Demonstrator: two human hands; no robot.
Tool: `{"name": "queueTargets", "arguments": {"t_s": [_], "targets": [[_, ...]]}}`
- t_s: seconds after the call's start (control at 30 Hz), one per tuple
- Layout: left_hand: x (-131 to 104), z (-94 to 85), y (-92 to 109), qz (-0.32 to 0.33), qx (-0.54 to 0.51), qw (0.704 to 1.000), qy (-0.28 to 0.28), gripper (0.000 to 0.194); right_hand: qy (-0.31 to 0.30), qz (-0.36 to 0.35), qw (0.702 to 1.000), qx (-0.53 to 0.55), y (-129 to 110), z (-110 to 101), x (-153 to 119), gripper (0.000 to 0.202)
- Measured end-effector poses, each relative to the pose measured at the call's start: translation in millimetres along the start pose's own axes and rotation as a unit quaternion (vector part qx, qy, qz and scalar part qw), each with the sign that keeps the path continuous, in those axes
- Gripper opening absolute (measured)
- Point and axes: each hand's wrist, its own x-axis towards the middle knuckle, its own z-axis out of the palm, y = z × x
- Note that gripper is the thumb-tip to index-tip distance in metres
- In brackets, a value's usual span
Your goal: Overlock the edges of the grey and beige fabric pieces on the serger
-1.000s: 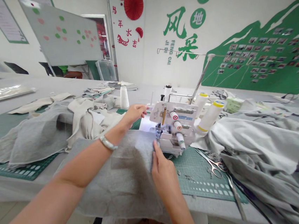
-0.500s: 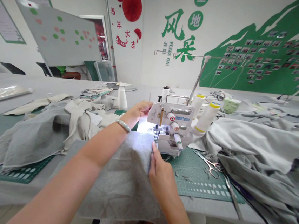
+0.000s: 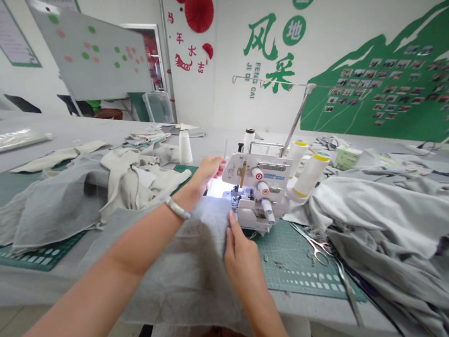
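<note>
A white overlock sewing machine (image 3: 255, 179) stands on the table, its lamp lighting the needle area. A sheet of grey cloth (image 3: 171, 279) lies in front of it, its far edge by the presser foot, its near part hanging over the table edge. My right hand (image 3: 241, 249) holds the cloth's right edge just before the machine, fingers pressed together on it. My left hand (image 3: 211, 171) is at the machine's left side, beyond the cloth; its fingers are loosely bent and apart, tips near the machine's head. I see nothing in it.
Scissors (image 3: 315, 247) and metal tweezers (image 3: 350, 294) lie right on a green cutting mat (image 3: 293, 268) with thread scraps. Grey fabric (image 3: 391, 210) is heaped at the right, more cloth pieces (image 3: 126, 178) at the left. Thread cones (image 3: 312, 175) stand behind the machine.
My left hand has drawn back slightly to the left and down from the machine's head, showing more of its fingers. My right hand stays on the cloth edge.
</note>
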Motion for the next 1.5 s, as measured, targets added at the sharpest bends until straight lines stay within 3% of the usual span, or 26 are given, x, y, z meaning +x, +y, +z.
{"name": "queueTargets", "arguments": {"t_s": [0.07, 0.13, 0.2, 0.3, 0.4, 0.77, 1.1, 1.5], "targets": [[-27, -8.5, -5, 0.055, 0.027, 0.996, 0.067, 0.014, 0.002, -0.004, 1.000, 0.000, 1, 2, 0, 0.048], [-57, -15.6, -13, 0.140, 0.124, 0.979, 0.078, 0.014, 0.005, -0.006, 1.000, -0.003, 2, 3, -1, 0.047], [-83, -19.4, -22, 0.198, 0.266, 0.943, 0.014, 0.012, 0.006, -0.010, 1.000, -0.003, 3, 4, -1, 0.048], [-104, -20.6, -34, 0.267, 0.367, 0.889, -0.069, 0.014, 0.004, -0.013, 1.000, -0.005, 5, 5, -2, 0.049], [-108, -21.1, -40, 0.300, 0.389, 0.867, -0.086, 0.017, 0.006, -0.022, 1.000, -0.005, 6, 6, -2, 0.049], [-110, -25.4, -44, 0.312, 0.434, 0.841, -0.086, 0.020, -0.011, -0.024, 1.000, 0.014, 11, 5, -4, 0.051], [-113, -24.9, -41, 0.299, 0.434, 0.845, -0.088, 0.020, -0.010, -0.031, 0.996, 0.085, 10, 4, -4, 0.051], [-115, -24.2, -43, 0.300, 0.422, 0.853, -0.064, 0.021, 0.037, -0.062, 0.985, 0.158, 16, 8, -6, 0.047]]}}
